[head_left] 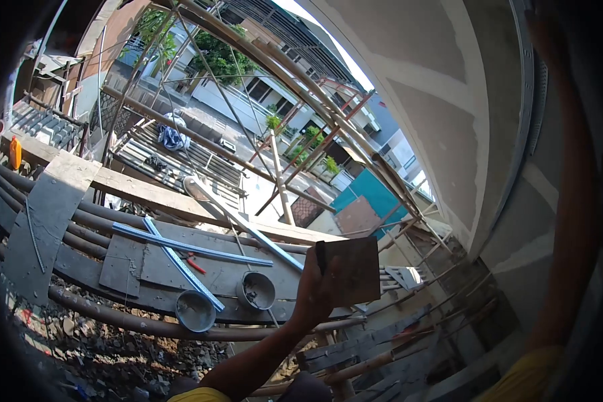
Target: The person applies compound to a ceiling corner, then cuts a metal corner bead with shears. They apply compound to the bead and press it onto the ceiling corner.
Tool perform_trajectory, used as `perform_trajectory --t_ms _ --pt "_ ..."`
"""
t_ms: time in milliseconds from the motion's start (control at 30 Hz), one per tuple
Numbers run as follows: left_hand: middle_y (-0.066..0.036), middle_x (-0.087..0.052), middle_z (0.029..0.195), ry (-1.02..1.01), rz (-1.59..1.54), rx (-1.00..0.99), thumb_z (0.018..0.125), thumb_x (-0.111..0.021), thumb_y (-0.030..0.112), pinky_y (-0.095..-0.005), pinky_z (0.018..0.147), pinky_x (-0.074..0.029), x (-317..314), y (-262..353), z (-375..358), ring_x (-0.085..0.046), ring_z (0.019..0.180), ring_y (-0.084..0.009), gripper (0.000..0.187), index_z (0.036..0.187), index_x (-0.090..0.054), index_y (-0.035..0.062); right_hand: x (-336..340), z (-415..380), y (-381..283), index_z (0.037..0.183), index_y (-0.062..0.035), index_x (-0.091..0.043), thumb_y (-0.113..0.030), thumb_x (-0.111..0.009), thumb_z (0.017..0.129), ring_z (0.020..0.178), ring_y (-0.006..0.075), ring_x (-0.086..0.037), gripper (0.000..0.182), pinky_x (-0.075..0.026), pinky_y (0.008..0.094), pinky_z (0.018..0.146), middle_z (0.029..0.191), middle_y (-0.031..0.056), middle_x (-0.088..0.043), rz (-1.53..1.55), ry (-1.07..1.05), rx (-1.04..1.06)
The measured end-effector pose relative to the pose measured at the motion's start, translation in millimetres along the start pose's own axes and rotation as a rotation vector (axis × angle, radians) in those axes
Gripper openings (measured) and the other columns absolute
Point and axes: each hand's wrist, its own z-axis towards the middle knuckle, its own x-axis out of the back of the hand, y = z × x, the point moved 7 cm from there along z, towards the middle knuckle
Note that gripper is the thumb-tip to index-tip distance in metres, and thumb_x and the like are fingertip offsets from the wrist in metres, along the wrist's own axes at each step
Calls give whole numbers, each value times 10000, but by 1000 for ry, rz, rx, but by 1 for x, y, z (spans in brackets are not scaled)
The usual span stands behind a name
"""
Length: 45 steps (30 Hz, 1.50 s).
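My left hand (313,293) is closed on a square brown board (355,271), gripping it at its left edge, where a dark strip shows. My right arm stretches up along the right side, and my right hand (548,41) is near the top of a long perforated metal trim strip (530,94) on the ceiling edge. Deep shadow hides the fingers of that hand, so whether it holds or touches the strip cannot be made out. Patches of pale filler mark the grey ceiling panel (422,47) beside the strip.
Below lies a scaffold platform of planks (80,268) and poles (134,321). Two bowls (195,311) (256,291), crossed blue-white perforated strips (181,264) and a red-handled tool (195,266) rest on it. An orange bottle (15,153) stands left. Rubble (114,355) covers the ground underneath.
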Motion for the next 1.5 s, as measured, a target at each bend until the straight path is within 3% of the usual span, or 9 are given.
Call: perform_trajectory --t_ms 100,133,300,400,533,800,1067,1333,1500 --pt "-135 -573 1078 -9 -213 50 999 -505 222 -307 781 -512 -3 2 1 -588 953 -176 338 1225 -428 -16 20 -24 6 1099 87 -652 -91 -544 793 996 491 -625 370 -522 486 868 1083 305 -648 91 -145 -205" --pt "-122 -566 1128 -11 -291 109 995 -506 163 -310 827 -549 -4 0 2 -606 980 -167 363 1290 -395 -18 3 -43 33 1118 9 -652 -206 -560 908 640 287 -653 314 -512 415 650 738 198 -647 -39 -26 -91" --pt "-113 -577 1099 -66 -596 401 985 -486 112 -310 822 -556 -15 14 -5 -630 955 -194 312 1276 -427 20 55 -164 -87 1303 -68 -551 95 -525 825 979 283 -682 506 -562 362 842 1146 158 -653 667 -226 73" --pt "-94 -590 1059 -90 -682 500 982 -486 105 -296 788 -555 -16 14 -6 -634 919 -170 288 1262 -452 48 84 -245 -150 1294 -78 -547 -61 -654 847 1138 284 -615 460 -553 368 934 1283 147 -574 931 -304 369" --pt "-79 -604 1022 -118 -812 571 987 -488 114 -279 750 -551 -23 20 -8 -633 878 -138 259 1239 -471 55 98 -324 -192 1293 -67 -547 -136 -567 922 1204 266 -574 378 -513 377 1001 1351 142 -522 1067 -518 454" --pt "-108 -586 1179 -194 -743 319 993 -486 113 -297 886 -521 -15 3 4 -612 1025 -159 356 1331 -408 29 54 -367 -135 1227 -115 -602 -186 -566 913 1245 261 -541 324 -364 520 1121 1251 103 -605 762 -707 552" --pt "-120 -588 1074 -45 92 -71 988 -530 204 -294 803 -498 0 14 12 -593 937 -187 319 1212 -446 -6 81 -360 -148 1172 -166 -632 -225 -550 946 1261 229 -518 248 -331 566 1133 1237 60 -605 821 -675 536" --pt "-96 -583 1007 59 217 -128 1004 -507 245 -312 800 -485 3 46 7 -568 920 -142 292 1161 -480 0 62 -397 -156 1094 -147 -656 -245 -594 901 1183 238 -577 226 -410 495 1073 1177 72 -638 638 -755 666" --pt "-146 -561 1012 165 217 -194 991 -526 282 -342 783 -486 23 46 16 -558 918 -192 382 1191 -440 -32 45 -306 -82 1078 -66 -661 -3 -662 801 942 288 -688 284 -561 379 834 1024 127 -692 693 -499 169"
